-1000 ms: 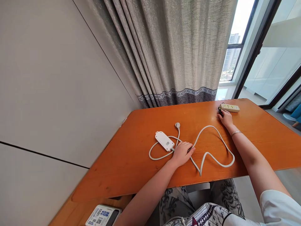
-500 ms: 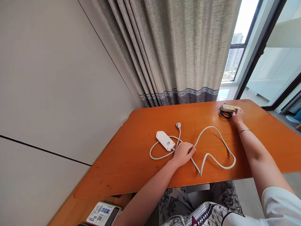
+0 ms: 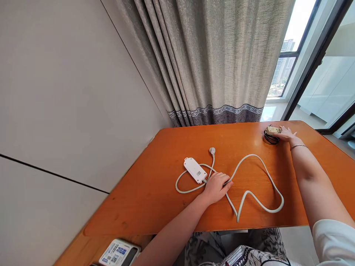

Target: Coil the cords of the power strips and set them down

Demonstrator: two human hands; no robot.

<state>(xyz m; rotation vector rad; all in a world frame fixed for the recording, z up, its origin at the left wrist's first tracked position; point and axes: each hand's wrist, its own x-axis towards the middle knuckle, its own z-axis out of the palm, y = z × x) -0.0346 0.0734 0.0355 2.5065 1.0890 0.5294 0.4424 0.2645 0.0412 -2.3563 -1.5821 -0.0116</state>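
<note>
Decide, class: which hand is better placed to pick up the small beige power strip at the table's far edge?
The right hand: it already lies over the beige power strip, while the left hand rests on the white cord far nearer the person.

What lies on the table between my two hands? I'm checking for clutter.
Head view: only a loop of the white cord crosses bare tabletop between left hand and right hand.

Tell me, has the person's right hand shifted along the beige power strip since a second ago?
Yes. The right hand was at the strip's coiled-cord end; now it lies over the other end of the beige power strip, farther from the black cord.
</note>
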